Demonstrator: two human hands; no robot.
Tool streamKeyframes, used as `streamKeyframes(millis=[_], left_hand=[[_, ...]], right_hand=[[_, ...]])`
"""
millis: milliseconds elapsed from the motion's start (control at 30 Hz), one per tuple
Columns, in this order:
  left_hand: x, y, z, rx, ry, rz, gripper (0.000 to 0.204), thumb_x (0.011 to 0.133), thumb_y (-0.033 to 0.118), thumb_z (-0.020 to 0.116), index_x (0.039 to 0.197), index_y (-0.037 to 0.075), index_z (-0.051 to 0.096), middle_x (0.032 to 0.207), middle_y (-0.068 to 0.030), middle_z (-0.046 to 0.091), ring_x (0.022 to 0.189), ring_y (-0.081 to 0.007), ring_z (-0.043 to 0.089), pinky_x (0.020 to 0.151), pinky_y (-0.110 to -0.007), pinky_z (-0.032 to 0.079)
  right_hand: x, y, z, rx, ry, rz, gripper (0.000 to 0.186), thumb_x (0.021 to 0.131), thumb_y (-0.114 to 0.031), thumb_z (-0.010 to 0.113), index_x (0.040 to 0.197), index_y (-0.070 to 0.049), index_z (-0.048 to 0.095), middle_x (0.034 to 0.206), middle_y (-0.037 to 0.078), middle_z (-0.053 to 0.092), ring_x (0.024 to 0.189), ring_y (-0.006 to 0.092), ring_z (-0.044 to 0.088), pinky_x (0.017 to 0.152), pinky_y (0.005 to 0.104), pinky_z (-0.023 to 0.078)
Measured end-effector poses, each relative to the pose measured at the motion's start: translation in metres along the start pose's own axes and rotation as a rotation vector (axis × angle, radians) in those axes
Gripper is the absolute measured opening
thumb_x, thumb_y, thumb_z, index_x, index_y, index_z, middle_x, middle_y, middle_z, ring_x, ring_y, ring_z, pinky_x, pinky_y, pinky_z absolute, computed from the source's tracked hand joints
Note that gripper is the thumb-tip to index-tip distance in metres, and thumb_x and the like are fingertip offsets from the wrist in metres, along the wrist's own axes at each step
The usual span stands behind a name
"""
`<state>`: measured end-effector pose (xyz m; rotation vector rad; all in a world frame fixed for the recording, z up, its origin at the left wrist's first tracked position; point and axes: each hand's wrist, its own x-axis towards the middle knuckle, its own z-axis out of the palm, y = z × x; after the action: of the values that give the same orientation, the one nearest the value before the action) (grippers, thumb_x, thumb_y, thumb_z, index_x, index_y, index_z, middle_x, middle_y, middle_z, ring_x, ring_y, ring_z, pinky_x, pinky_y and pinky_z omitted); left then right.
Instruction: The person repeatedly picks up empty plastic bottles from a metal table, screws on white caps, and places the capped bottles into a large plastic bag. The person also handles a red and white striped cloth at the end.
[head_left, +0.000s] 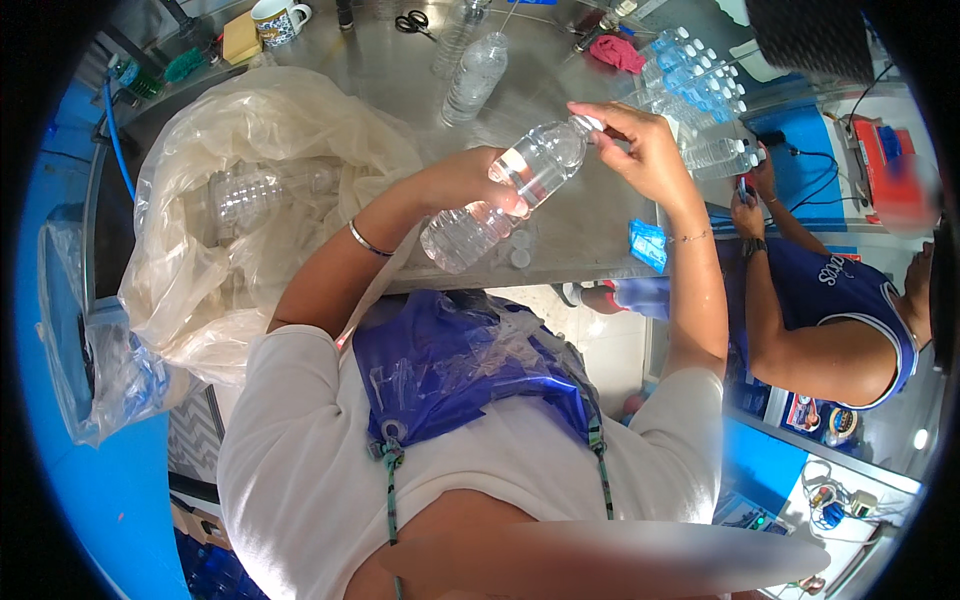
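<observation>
A clear plastic bottle (555,152) is held tilted above the metal table, its neck toward the upper right. My left hand (472,182) wraps around the middle of its body. At the neck, the fingers of my right hand (640,150) grip the white cap (588,123). Small loose caps (520,252) lie by the table's front edge, just right of the bottle's base. Behind it stands another clear bottle (474,82), with one more (458,40) farther back. To the left, a large translucent plastic bag (180,290) gapes around clear bottles (245,203).
Several white-capped bottles (690,78) are grouped at the back right, near a pink cloth (617,53). A blue packet (648,245) lies at the table's right edge. Scissors (413,23) and a mug (280,20) are at the back. A person (840,290) works at the right.
</observation>
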<state>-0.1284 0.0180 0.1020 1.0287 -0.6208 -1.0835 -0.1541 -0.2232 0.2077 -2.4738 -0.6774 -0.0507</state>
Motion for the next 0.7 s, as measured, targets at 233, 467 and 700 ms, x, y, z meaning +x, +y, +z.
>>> streamKeyframes(millis=[233, 467, 700], left_hand=[[-0.001, -0.005, -0.002, 0.129, 0.082, 0.082, 0.053, 0.067, 0.024, 0.078, 0.112, 0.003, 0.058, 0.098, -0.0053, 0.065, 0.08, -0.0148, 0.064, 0.076, -0.031, 0.052], [0.009, -0.016, 0.006, 0.488, 0.459, 0.211, 0.058, 0.067, 0.023, 0.081, 0.111, -0.004, 0.055, 0.092, -0.0117, 0.071, 0.084, -0.0181, 0.067, 0.077, -0.031, 0.052], [0.009, -0.015, 0.011, 0.531, 0.469, 0.263, 0.055, 0.065, 0.021, 0.081, 0.107, -0.004, 0.055, 0.088, -0.012, 0.071, 0.083, -0.0199, 0.069, 0.079, -0.031, 0.051]], right_hand=[[0.002, 0.027, -0.001, 0.599, 0.102, 0.182, 0.03, 0.087, -0.002, 0.065, 0.116, -0.001, 0.062, 0.098, 0.01, 0.067, 0.086, 0.0165, 0.064, 0.083, 0.0297, 0.051], [0.002, 0.03, 0.049, 0.811, 0.479, -0.099, 0.024, 0.08, 0.008, 0.07, 0.099, -0.002, 0.059, 0.099, 0.01, 0.067, 0.1, 0.0204, 0.065, 0.083, 0.0295, 0.053], [0.003, 0.032, 0.064, 0.782, 0.596, -0.099, 0.019, 0.079, 0.002, 0.074, 0.093, -0.002, 0.062, 0.097, 0.01, 0.068, 0.1, 0.0203, 0.064, 0.082, 0.028, 0.051]])
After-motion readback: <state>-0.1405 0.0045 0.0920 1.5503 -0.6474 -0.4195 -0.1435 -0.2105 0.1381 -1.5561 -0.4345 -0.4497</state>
